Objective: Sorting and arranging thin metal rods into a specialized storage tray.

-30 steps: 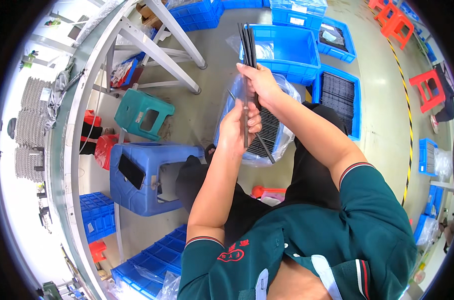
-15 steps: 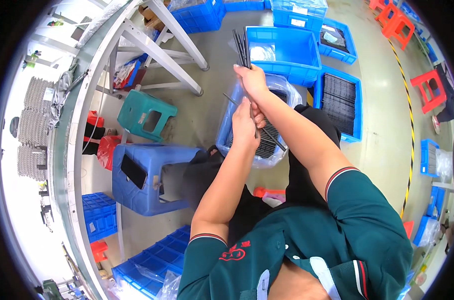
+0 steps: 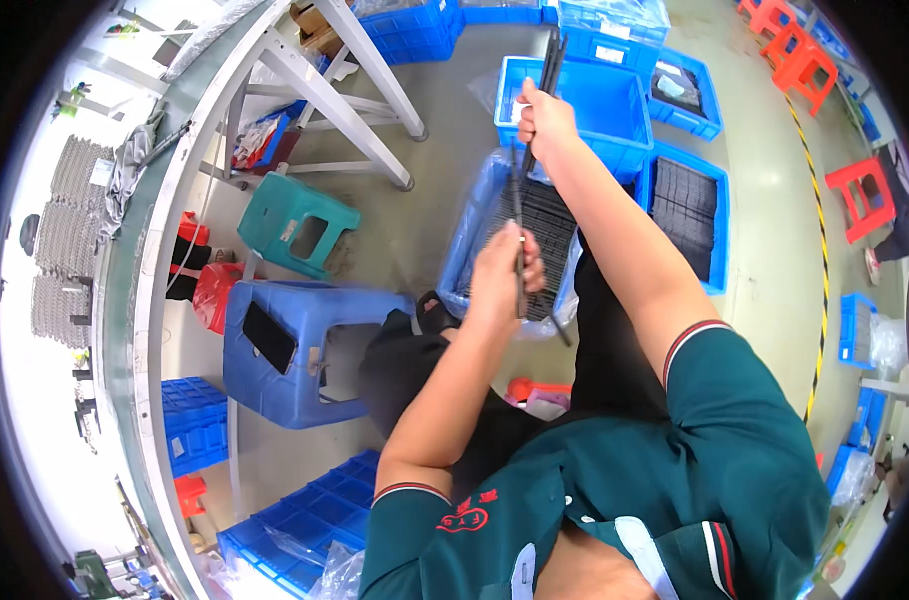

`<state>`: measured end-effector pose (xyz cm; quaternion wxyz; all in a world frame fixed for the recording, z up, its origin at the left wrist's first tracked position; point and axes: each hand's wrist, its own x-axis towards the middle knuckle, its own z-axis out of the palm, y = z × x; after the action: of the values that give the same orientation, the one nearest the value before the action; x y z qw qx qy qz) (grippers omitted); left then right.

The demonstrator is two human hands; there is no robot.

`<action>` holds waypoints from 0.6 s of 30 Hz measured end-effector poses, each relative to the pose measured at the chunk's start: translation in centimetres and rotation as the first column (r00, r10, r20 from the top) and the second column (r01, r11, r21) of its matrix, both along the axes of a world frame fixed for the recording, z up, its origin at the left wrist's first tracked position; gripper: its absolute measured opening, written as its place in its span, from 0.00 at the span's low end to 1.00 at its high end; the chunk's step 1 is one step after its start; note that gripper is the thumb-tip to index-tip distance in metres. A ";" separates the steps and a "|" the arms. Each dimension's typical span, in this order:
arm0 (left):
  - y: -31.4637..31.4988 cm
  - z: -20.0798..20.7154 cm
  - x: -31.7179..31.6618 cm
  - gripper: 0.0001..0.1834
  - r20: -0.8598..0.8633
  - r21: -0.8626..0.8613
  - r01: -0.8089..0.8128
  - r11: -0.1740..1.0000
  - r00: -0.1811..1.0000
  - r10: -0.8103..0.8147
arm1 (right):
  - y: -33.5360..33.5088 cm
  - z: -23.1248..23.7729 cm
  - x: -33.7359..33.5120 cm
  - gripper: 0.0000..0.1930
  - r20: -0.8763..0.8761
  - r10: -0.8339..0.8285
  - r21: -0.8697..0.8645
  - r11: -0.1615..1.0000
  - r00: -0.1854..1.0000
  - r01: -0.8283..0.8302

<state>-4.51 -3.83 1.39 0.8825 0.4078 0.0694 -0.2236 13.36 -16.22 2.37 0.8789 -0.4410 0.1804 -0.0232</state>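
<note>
My right hand is closed round a bundle of thin black rods that stick up past its fingers. Lower and to the left, my left hand grips a few more dark rods, which jut out above and below the fist and are partly blurred. Both hands are above a blue crate lined with clear plastic. Inside this crate lie many black rods side by side, partly covered by my hands and forearms.
Behind the lined crate is a blue crate, and to its right another blue crate holds packed black rods. On my left stand a green stool and a blue stool bearing a black phone, beside a long workbench.
My hands were close together and are now apart. The right one has moved up and to the right with its bundle; the left one has dropped slightly with its rods.
</note>
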 end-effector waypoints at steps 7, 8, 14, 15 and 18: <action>2.9 1.7 2.3 0.21 0.091 -0.146 0.087 0.985 0.993 -0.074 | 1.3 1.8 -4.4 0.23 0.056 0.536 0.028 0.843 0.843 -0.538; 2.8 1.7 2.4 0.21 0.070 -0.207 0.133 0.969 0.990 -0.121 | 1.4 2.3 -4.7 0.19 0.084 0.563 0.037 0.823 0.822 -0.567; 2.0 1.6 2.5 0.20 -0.013 -0.181 0.100 0.978 0.994 -0.104 | 0.0 2.9 -4.2 0.17 0.113 0.444 -0.050 0.896 0.889 -0.441; 2.0 1.4 2.4 0.19 0.015 -0.132 0.106 0.986 0.994 -0.105 | -0.2 2.9 -4.0 0.17 0.123 0.379 -0.054 0.925 0.917 -0.375; 1.7 1.4 2.5 0.15 0.047 -0.111 0.110 0.988 0.993 -0.105 | 0.5 2.8 -4.4 0.16 0.126 0.311 -0.134 0.946 0.942 -0.294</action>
<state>-2.04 -2.14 2.75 0.8922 0.3648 0.0162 -0.2659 8.95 -15.77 5.13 0.8563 -0.5098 0.0443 0.0700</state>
